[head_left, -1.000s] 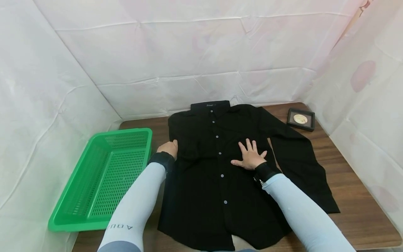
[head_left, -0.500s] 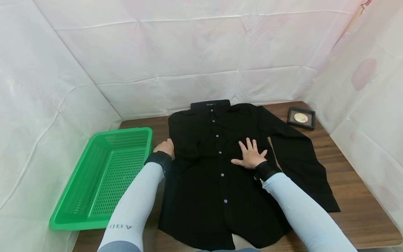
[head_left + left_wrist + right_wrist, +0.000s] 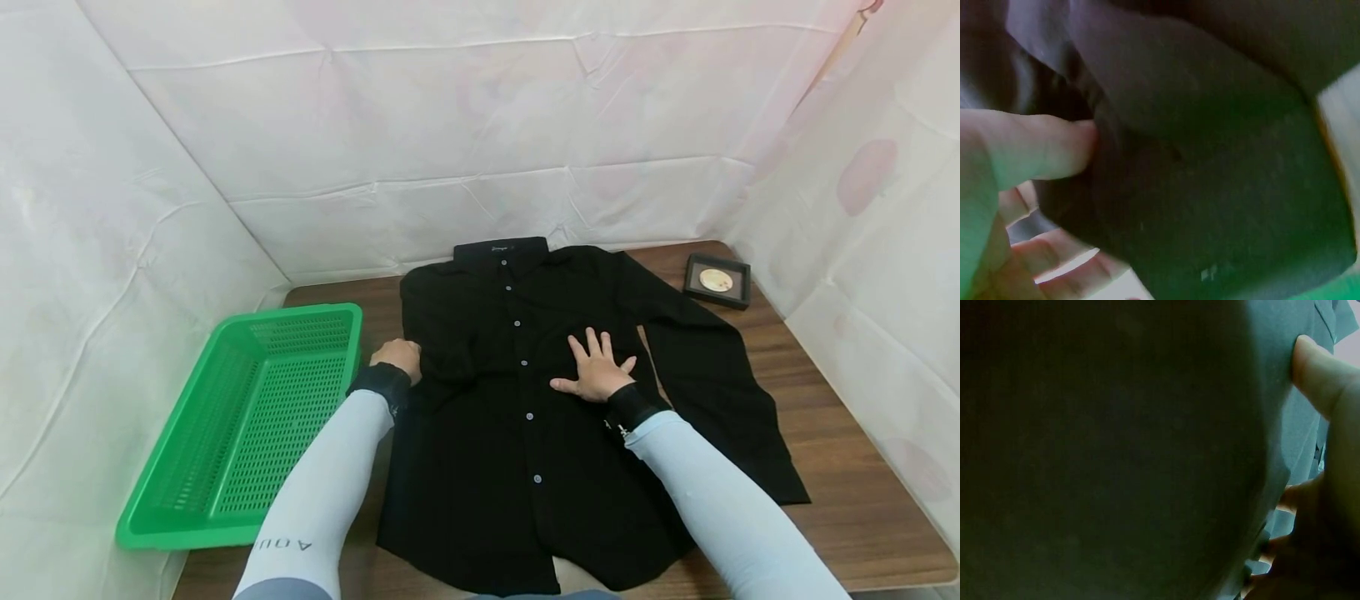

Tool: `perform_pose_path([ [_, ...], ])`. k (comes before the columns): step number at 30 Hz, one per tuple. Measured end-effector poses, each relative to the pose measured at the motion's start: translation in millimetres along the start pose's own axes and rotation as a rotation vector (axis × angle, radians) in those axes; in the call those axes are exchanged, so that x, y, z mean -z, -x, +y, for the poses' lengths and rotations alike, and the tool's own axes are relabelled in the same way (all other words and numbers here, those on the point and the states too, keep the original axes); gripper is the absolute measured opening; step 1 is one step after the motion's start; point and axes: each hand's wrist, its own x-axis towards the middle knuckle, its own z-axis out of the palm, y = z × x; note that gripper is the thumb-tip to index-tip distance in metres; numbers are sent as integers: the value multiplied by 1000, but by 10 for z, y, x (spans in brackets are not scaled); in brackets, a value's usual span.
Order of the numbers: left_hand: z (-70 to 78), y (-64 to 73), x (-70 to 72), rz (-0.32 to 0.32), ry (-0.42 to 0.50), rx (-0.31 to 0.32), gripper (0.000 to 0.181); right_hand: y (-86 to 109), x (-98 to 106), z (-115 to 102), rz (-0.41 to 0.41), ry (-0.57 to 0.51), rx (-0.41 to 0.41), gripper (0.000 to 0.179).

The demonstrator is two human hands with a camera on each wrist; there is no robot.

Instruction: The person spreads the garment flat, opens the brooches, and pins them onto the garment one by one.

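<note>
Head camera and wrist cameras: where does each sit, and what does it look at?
Head: on the head, looking forward and down at shirt and basket; both arms, left hand and right hand show.
Left wrist: on that wrist, close to the shirt; left thumb and fingers show.
Right wrist: on that wrist, close to the shirt; right thumb and fingers show.
Head and left wrist both show the shirt and left hand.

Basket (image 3: 258, 425): along the desk (image 3: 840, 533)'s left edge
Shirt (image 3: 472, 417): mid-desk, collar (image 3: 480, 252) at back edge
Frame (image 3: 716, 302): back right corner, beside sleeve (image 3: 720, 383)
</note>
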Motion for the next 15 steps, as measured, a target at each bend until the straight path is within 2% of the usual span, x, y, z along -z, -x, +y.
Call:
perform_pose_path([
  [7, 187, 127, 146, 11, -10, -33, 12, 0, -9, -8, 1, 2, 2, 98],
  [12, 272, 255, 401, 68, -10, -77, 10, -1, -13, -9, -4, 5, -3, 98],
  [15, 274, 352, 608, 123, 0, -116, 18, -4, -16, -12, -8, 2, 0, 98],
])
